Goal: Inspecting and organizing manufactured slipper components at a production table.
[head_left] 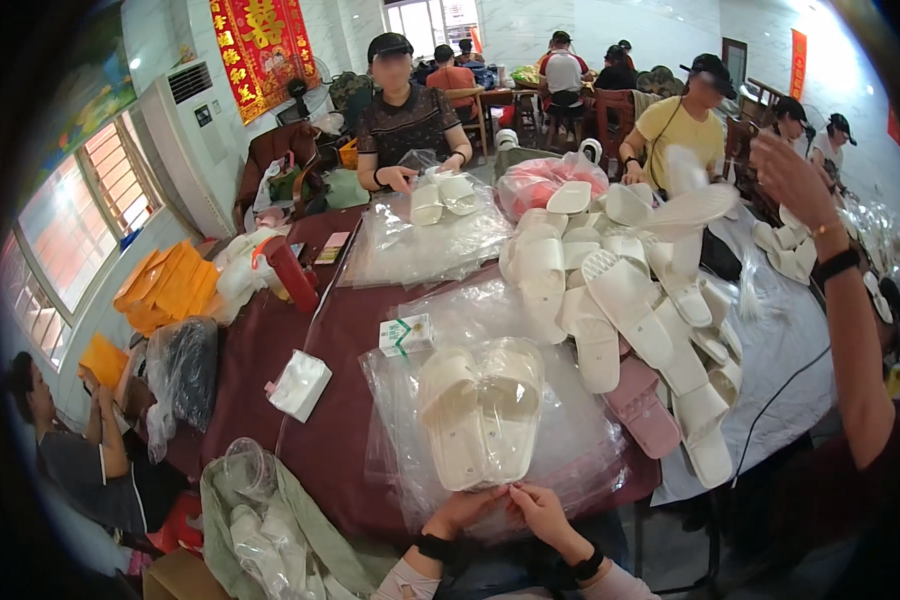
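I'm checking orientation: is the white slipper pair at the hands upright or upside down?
Upright: the white slippers show their footbeds and straps on top.

On our dark red surface (242,395) we have a near stack of clear plastic bags (582,420), a far stack of them (395,248), a white packet (300,386), a red flask (292,275), white slippers (625,300) and a pink slipper (642,405).

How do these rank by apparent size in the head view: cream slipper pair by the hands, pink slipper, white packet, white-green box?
1. Cream slipper pair
2. Pink slipper
3. White packet
4. White-green box
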`<move>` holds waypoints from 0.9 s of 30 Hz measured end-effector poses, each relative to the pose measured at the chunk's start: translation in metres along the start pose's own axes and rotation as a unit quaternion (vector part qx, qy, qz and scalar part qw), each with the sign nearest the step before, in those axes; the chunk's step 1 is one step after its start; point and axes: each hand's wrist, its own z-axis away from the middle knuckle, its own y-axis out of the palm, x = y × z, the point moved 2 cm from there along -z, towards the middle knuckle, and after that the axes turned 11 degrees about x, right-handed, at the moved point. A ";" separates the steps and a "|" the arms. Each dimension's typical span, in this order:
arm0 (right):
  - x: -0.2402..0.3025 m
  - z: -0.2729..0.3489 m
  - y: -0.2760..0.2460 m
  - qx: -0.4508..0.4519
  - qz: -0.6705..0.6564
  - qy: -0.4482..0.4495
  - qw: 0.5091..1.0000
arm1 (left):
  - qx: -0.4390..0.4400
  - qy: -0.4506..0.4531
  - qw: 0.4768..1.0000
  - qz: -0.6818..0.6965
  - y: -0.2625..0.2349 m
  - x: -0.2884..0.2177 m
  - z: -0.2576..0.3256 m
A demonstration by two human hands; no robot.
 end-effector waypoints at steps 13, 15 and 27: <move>0.005 -0.015 -0.012 -0.115 0.419 -0.279 0.857 | 0.031 0.096 0.993 0.058 0.006 -0.002 -0.003; -0.002 -0.019 -0.016 -0.123 0.493 -0.281 0.814 | 0.009 0.048 0.992 -0.113 0.008 -0.004 -0.004; -0.008 -0.024 -0.009 -0.126 0.573 -0.254 0.769 | -0.073 0.035 0.978 -0.194 0.023 -0.009 -0.005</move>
